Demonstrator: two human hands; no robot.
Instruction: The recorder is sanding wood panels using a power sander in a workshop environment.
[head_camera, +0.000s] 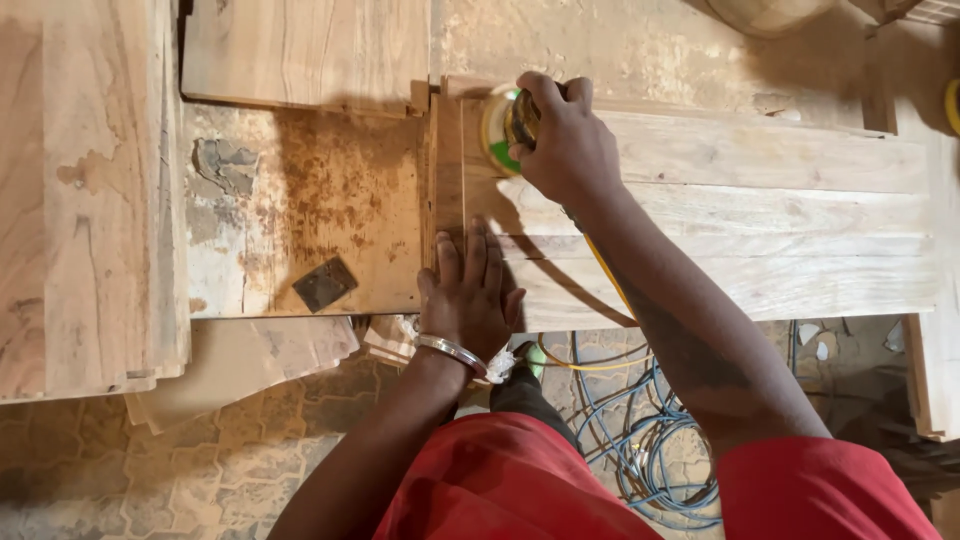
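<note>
Left hand (470, 292) flat on board (760, 215); sander (503, 128) gripped.

Red sleeves, bare forearms, a silver bangle (452, 352) (left wrist).

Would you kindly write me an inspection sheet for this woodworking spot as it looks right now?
Surface: worn bench top, stained with rusty dust and a chipped patch.
Job's things: pale wooden panel lying flat on the bench; green and yellow sander at its far left corner.
Clutter: small dark square pad on the bench; wood offcuts under the bench edge.
Hands: right hand wrapped over the sander; left hand flat on the panel's left end, metal bracelet at the wrist.
Cables: yellow cord running along the right forearm; blue cables coiled on the floor.
Surroundings: stacked boards at left; patterned paved floor.
</note>
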